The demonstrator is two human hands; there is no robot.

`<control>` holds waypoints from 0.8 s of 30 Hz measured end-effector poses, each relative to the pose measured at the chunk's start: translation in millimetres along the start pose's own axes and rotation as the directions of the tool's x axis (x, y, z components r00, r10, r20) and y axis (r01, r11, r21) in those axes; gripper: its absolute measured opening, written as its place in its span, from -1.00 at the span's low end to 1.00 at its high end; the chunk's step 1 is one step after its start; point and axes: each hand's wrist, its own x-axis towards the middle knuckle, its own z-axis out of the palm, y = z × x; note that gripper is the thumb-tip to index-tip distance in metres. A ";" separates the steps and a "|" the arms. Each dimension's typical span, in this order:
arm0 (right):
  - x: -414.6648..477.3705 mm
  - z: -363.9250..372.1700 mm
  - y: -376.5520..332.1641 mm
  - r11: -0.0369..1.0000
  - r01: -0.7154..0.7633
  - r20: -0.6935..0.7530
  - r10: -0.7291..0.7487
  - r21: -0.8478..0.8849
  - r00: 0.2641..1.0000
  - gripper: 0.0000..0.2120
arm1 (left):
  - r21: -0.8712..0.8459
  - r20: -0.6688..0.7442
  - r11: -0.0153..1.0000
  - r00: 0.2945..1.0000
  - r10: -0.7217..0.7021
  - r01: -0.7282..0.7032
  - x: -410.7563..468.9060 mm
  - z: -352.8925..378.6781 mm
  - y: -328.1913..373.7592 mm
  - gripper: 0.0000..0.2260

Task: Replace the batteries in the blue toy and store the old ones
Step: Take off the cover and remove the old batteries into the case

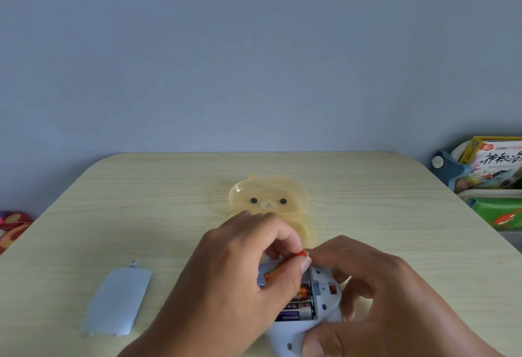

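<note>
Hands close together, left hand (234,277) pinching an orange battery (282,267), right hand (375,294) gripping the toy (322,296) at the table's (395,215) near edge, toy mostly hidden beneath both and cut off below, batteries (296,307) partly visible inside, cover (118,300) apart at left, bear case (271,195) half behind knuckles.

Table (367,215), pale wood grain. I logged a blue battery cover (117,300) lying left, a translucent bear-shaped case (268,195) farther back.
</note>
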 end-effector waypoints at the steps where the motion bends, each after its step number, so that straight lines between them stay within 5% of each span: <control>1: -0.3 0.0 0.5 1.000 -0.004 -0.001 0.004 -0.008 1.000 -0.47 | -0.015 -0.015 1.000 1.000 0.002 -0.002 1.1 -0.5 -0.4 -0.93; 8: -2.2 0.0 5.1 0.999 -0.027 -0.021 0.027 -0.022 0.999 -0.37 | -0.211 -0.041 0.960 0.980 -0.195 0.182 14.4 -13.3 -11.8 -0.89; 14: -2.1 -2.3 3.7 1.000 -0.027 -0.007 0.027 -0.004 1.000 -0.37 | -0.357 0.161 0.822 0.896 -0.414 0.444 25.2 -29.1 -44.3 -0.64; 20: -2.5 -3.7 3.7 1.000 -0.030 0.000 0.030 -0.002 1.000 -0.36 | -0.046 0.223 0.906 0.888 -0.402 0.421 30.3 -34.6 -64.3 -0.51; 24: -1.7 -3.3 3.7 0.999 -0.042 0.005 0.042 0.015 0.999 -0.36 | -0.004 0.293 0.914 0.874 -0.387 0.406 29.3 -33.3 -62.9 -0.51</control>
